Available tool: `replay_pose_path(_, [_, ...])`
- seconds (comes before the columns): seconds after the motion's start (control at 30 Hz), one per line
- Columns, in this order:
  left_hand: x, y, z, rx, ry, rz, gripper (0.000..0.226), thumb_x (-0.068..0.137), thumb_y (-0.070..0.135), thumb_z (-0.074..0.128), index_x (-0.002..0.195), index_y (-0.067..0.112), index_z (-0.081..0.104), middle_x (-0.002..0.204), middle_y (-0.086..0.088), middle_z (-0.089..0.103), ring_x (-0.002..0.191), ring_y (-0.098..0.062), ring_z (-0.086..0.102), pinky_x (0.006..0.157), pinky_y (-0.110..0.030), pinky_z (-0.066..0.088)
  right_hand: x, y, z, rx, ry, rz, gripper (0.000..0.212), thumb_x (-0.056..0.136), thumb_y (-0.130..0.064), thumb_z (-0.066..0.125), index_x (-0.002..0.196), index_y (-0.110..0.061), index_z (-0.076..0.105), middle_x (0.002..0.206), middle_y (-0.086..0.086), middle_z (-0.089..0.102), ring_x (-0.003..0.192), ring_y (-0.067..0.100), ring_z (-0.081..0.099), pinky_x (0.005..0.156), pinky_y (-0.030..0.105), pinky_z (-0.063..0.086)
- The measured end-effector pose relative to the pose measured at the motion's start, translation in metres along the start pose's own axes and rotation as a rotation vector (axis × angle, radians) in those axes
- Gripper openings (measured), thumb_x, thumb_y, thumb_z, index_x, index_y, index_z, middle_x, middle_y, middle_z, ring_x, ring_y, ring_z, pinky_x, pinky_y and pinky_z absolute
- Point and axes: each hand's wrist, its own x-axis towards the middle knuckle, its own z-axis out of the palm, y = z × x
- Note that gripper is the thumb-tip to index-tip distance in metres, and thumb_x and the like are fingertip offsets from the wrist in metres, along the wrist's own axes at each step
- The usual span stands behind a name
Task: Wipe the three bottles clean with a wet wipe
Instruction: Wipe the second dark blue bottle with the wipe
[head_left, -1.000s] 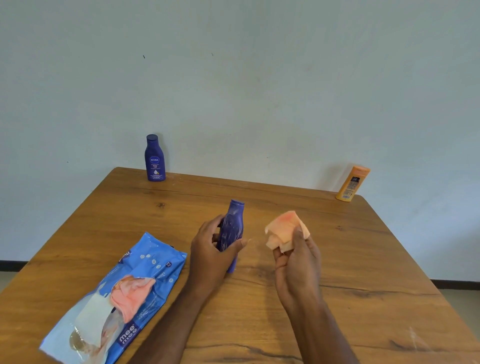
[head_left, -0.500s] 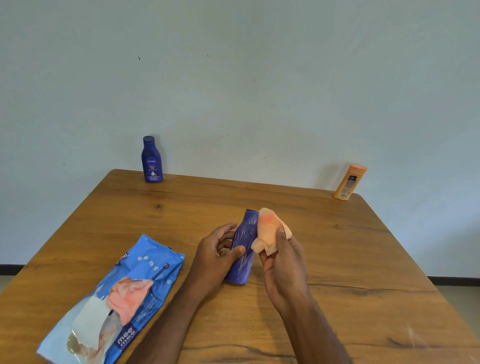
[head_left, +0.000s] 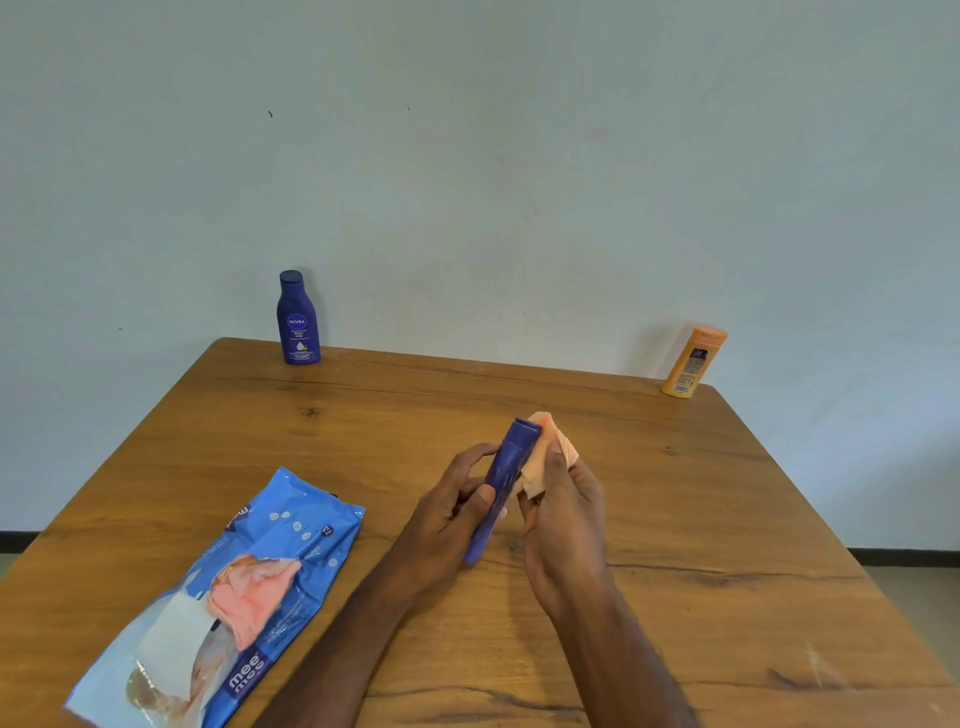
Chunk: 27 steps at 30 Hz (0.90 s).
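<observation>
Fingers of your left hand (head_left: 447, 525) curl round the purple bottle (head_left: 506, 483) above mid-bench, steadying it tilted, so your right hand (head_left: 563, 512) can press its pinched wet wipe (head_left: 545, 462) against the side.

Wooden worktop (head_left: 649, 519), warm brown with dark grain lines and a knot toward the far left. At the far left edge, upright, a dark blue lotion bottle (head_left: 297, 318) with a white label. At the far right corner, an orange bottle (head_left: 693, 361), standing, well apart from the blue one. On the near left, lying flat, a blue wet-wipe pack (head_left: 283, 540), its flap peeled open, with a pinkish wipe (head_left: 253, 592) bunched out of the opening. Pale scuff marks near the right edge.
</observation>
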Motion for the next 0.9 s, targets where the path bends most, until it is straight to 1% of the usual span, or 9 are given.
replay_pose_path(0.1, [0.000,-0.001,0.003,0.029,-0.009,0.043,0.054,0.102,0.032,0.055,0.146,0.056,0.036,0.112,0.001,0.069,0.099,-0.028,0.065,0.085,-0.045,0.055,-0.002,0.000,0.000,-0.036,0.001,-0.013,0.030,0.106,-0.033,0.045,0.116,-0.027,0.072,0.105,0.006,0.074,0.099,0.017,0.070,0.088,0.040,0.058])
replay_pose_path(0.2, [0.002,-0.005,0.003,0.095,0.024,0.083,0.059,0.098,0.039,0.059,0.145,0.060,0.032,0.118,0.013,0.067,0.096,-0.026,0.064,0.083,-0.040,0.057,-0.002,-0.002,0.002,-0.049,0.001,-0.014,0.030,0.107,-0.030,0.043,0.116,-0.028,0.072,0.111,0.011,0.074,0.106,0.020,0.068,0.096,0.041,0.056])
replay_pose_path(0.3, [0.007,-0.013,-0.001,0.245,0.071,0.195,0.062,0.095,0.048,0.057,0.149,0.057,0.027,0.107,0.008,0.067,0.089,-0.019,0.063,0.077,-0.033,0.055,-0.001,-0.001,0.002,-0.090,-0.003,-0.028,0.031,0.108,-0.029,0.043,0.116,-0.022,0.072,0.109,0.016,0.073,0.101,0.020,0.067,0.089,0.034,0.057])
replay_pose_path(0.43, [0.010,-0.012,-0.001,0.350,0.112,0.304,0.066,0.097,0.041,0.056,0.155,0.044,0.025,0.110,0.019,0.062,0.094,-0.007,0.060,0.081,-0.017,0.048,-0.001,0.004,0.002,-0.147,0.002,-0.061,0.032,0.109,-0.022,0.042,0.111,-0.018,0.073,0.094,0.006,0.076,0.085,0.014,0.069,0.080,0.030,0.056])
replay_pose_path(0.5, [0.010,-0.013,-0.002,0.390,0.128,0.319,0.067,0.098,0.040,0.055,0.157,0.042,0.022,0.115,0.013,0.063,0.099,-0.010,0.061,0.086,-0.025,0.051,-0.001,0.006,0.002,-0.169,-0.001,-0.076,0.032,0.109,-0.020,0.041,0.108,-0.018,0.073,0.091,0.007,0.074,0.080,0.013,0.067,0.075,0.029,0.055])
replay_pose_path(0.63, [0.012,-0.014,-0.006,0.437,0.181,0.290,0.066,0.098,0.047,0.051,0.156,0.047,0.019,0.119,0.006,0.064,0.103,-0.014,0.061,0.085,-0.035,0.055,-0.006,0.012,0.005,-0.237,-0.064,-0.126,0.032,0.109,-0.018,0.041,0.116,-0.019,0.072,0.102,0.009,0.076,0.092,0.015,0.071,0.081,0.028,0.057])
replay_pose_path(0.7, [0.013,-0.016,-0.008,0.469,0.194,0.262,0.065,0.097,0.050,0.048,0.156,0.044,0.021,0.120,0.006,0.063,0.104,-0.013,0.061,0.085,-0.034,0.055,-0.007,0.012,0.006,-0.264,-0.095,-0.133,0.032,0.109,-0.018,0.041,0.120,-0.018,0.071,0.105,0.008,0.076,0.100,0.020,0.072,0.084,0.031,0.058])
replay_pose_path(0.8, [0.011,-0.017,-0.013,0.572,0.210,0.210,0.062,0.097,0.052,0.042,0.156,0.039,0.028,0.123,0.006,0.062,0.106,-0.009,0.059,0.085,-0.031,0.055,-0.004,0.007,0.003,-0.271,-0.144,-0.141,0.031,0.109,-0.021,0.043,0.119,-0.016,0.071,0.104,0.013,0.075,0.100,0.031,0.072,0.084,0.045,0.059])
replay_pose_path(0.9, [0.011,-0.015,-0.007,0.668,0.197,0.222,0.049,0.095,0.046,0.043,0.141,0.032,0.053,0.122,0.007,0.062,0.106,-0.008,0.058,0.083,-0.036,0.054,-0.002,-0.001,0.003,-0.280,-0.221,-0.183,0.031,0.107,-0.026,0.046,0.110,-0.005,0.069,0.094,0.027,0.069,0.085,0.034,0.067,0.074,0.046,0.054])
